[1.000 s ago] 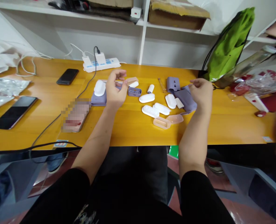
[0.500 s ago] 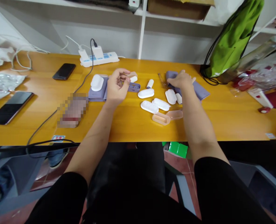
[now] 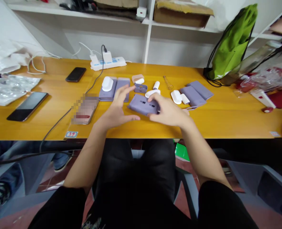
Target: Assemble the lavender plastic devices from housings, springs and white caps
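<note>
A purple slotted case (image 3: 143, 104) is held by my right hand (image 3: 168, 111), its thumb and fingers round the right end. My left hand (image 3: 117, 111) is open at the case's left side, thumb and fingers spread, holding nothing. Behind the case lie a small purple holder (image 3: 140, 88), a white oval piece (image 3: 152, 92) and a small white cylinder (image 3: 156, 85). To the right are a white oval lid (image 3: 176, 97) and flat purple pieces (image 3: 195, 94). At the left a white oval piece (image 3: 107, 83) rests on a purple case (image 3: 107, 94).
On the wooden table (image 3: 236, 117) are a large phone (image 3: 27, 106), a smaller phone (image 3: 75, 74), a pixelated item (image 3: 86, 109) and a white power strip (image 3: 109, 63) with a dark cable. A green bag (image 3: 234, 41) and a bottle (image 3: 250, 63) stand at the back right.
My right hand has come from the right-hand purple pieces to the middle with the slotted case. My left hand has moved nearer the front edge and opened wider. The camera view has shifted.
</note>
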A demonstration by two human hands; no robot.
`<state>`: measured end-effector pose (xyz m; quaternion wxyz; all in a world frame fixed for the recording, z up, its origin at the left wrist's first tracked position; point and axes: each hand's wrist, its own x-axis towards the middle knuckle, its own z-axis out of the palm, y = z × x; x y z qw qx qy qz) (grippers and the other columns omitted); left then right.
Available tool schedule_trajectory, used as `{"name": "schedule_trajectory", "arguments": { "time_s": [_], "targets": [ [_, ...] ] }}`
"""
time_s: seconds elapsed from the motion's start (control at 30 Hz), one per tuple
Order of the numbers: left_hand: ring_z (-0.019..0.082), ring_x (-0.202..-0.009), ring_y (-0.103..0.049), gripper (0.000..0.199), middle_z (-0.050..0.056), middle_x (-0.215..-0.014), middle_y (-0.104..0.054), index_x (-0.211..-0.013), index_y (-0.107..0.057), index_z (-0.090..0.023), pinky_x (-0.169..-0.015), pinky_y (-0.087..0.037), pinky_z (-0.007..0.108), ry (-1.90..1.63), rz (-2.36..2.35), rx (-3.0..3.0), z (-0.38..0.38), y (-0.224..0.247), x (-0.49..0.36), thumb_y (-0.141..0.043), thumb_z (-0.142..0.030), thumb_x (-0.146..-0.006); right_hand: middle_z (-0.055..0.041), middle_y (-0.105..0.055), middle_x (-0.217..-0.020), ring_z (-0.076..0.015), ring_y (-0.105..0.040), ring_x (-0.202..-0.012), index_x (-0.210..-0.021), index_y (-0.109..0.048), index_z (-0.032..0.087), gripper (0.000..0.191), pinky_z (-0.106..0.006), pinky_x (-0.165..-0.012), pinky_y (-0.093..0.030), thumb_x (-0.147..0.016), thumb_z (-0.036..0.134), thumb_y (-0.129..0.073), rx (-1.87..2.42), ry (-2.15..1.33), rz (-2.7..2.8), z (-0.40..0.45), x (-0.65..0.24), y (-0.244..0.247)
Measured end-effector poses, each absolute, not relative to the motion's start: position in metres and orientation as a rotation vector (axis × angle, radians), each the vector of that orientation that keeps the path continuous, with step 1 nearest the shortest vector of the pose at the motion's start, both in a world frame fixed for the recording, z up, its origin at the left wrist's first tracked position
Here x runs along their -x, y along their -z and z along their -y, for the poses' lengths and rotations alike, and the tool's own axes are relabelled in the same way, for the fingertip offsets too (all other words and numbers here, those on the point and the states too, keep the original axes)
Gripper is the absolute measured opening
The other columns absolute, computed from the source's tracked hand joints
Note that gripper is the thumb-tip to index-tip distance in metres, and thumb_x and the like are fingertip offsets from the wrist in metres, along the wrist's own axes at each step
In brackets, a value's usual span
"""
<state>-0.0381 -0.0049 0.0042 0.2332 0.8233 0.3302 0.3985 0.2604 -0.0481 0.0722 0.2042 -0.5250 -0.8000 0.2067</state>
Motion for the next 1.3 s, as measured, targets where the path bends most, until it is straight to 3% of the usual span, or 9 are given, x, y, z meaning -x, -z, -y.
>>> {"name": "schedule_trajectory", "arguments": {
  "time_s": [0.17, 0.33, 0.4, 0.47, 0.57, 0.87, 1.03, 1.17, 1.3],
  "targets": [
    [0.047, -0.172, -0.059, 0.1, 0.017, -0.178, -0.067, -0.173, -0.066, -0.031, -0.15, -0.043, 0.068, -0.771, -0.933, -2.219, 0.014, 0.025, 0.054, -0.104, -0.068, -0.089, -0.0151, -0.083, -0.151, -0.0429, -0.081, -0.13, -0.149, -0.072, 0.029, 0.062, -0.062, -0.111, -0.067, -0.088, 0.035, -0.082, 1.384, -0.712, 2.372, 0.063, -0.235, -0.034],
    [0.045, -0.168, -0.062, 0.089, 0.016, -0.175, -0.07, -0.166, -0.07, -0.028, -0.149, -0.044, 0.067, -0.825, -1.007, -2.167, 0.013, 0.038, 0.057, -0.102, -0.062, -0.089, -0.0128, -0.073, -0.177, -0.0413, -0.065, -0.168, -0.158, -0.075, 0.031, 0.061, -0.068, -0.144, -0.049, -0.104, 0.058, -0.079, 1.171, -0.587, 2.168, 0.048, -0.256, -0.025],
    [0.044, -0.168, -0.062, 0.088, 0.016, -0.174, -0.07, -0.164, -0.071, -0.028, -0.149, -0.044, 0.066, -0.834, -1.025, -2.167, 0.014, 0.038, 0.057, -0.103, -0.06, -0.088, -0.0111, -0.08, -0.169, -0.0398, -0.07, -0.162, -0.157, -0.077, 0.033, 0.051, -0.067, -0.14, -0.052, -0.111, 0.055, -0.069, 1.305, -0.419, 1.952, 0.027, -0.276, -0.031],
    [0.044, -0.168, -0.062, 0.087, 0.016, -0.173, -0.069, -0.162, -0.071, -0.027, -0.149, -0.044, 0.066, -0.84, -1.052, -2.169, 0.016, 0.037, 0.057, -0.103, -0.057, -0.087, -0.0159, -0.083, -0.163, -0.0397, -0.075, -0.154, -0.154, -0.078, 0.025, 0.048, -0.065, -0.136, -0.055, -0.111, 0.04, -0.066, 1.56, -0.245, 1.786, -0.003, -0.297, -0.038],
    [0.045, -0.167, -0.062, 0.088, 0.016, -0.174, -0.069, -0.161, -0.07, -0.028, -0.148, -0.044, 0.066, -0.827, -1.092, -2.163, 0.017, 0.035, 0.057, -0.104, -0.055, -0.085, -0.023, -0.079, -0.167, -0.0397, -0.072, -0.158, -0.159, -0.076, 0.013, 0.053, -0.059, -0.139, -0.051, -0.108, 0.021, -0.061, 1.892, -0.12, 1.748, -0.051, -0.324, -0.046],
    [0.046, -0.168, -0.061, 0.092, 0.015, -0.175, -0.068, -0.161, -0.07, -0.028, -0.148, -0.043, 0.067, -0.773, -1.129, -2.14, 0.017, 0.03, 0.056, -0.103, -0.059, -0.081, -0.0271, -0.079, -0.164, -0.0464, -0.07, -0.156, -0.174, -0.066, 0.016, 0.065, -0.065, -0.133, -0.049, -0.11, 0.022, -0.068, 2.208, -0.116, 1.818, -0.101, -0.339, -0.039],
    [0.051, -0.17, -0.058, 0.114, 0.017, -0.177, -0.065, -0.166, -0.065, -0.028, -0.147, -0.045, 0.07, -0.615, -1.106, -2.131, 0.012, 0.021, 0.054, -0.112, -0.064, -0.068, -0.0299, -0.075, -0.168, -0.0481, -0.066, -0.159, -0.177, -0.059, 0.014, 0.071, -0.069, -0.134, -0.046, -0.108, 0.023, -0.067, 2.236, -0.1, 1.826, -0.111, -0.345, -0.028],
    [0.051, -0.177, -0.051, 0.125, 0.019, -0.186, -0.058, -0.177, -0.058, -0.029, -0.15, -0.04, 0.071, -0.667, -1.073, -2.104, 0.015, 0.02, 0.054, -0.114, -0.064, -0.071, -0.0318, -0.076, -0.164, -0.0486, -0.068, -0.156, -0.174, -0.058, 0.012, 0.073, -0.069, -0.135, -0.044, -0.105, 0.03, -0.076, 2.289, -0.1, 1.842, -0.119, -0.346, -0.024],
    [0.05, -0.172, -0.06, 0.135, 0.021, -0.185, -0.06, -0.184, -0.05, -0.029, -0.147, -0.046, 0.07, -0.781, -1.065, -2.086, 0.029, 0.027, 0.054, -0.118, -0.055, -0.07, -0.0339, -0.076, -0.162, -0.0516, -0.07, -0.156, -0.172, -0.059, 0.009, 0.078, -0.069, -0.136, -0.044, -0.104, 0.038, -0.084, 2.341, -0.06, 1.919, -0.124, -0.345, -0.029]
  ]
}}
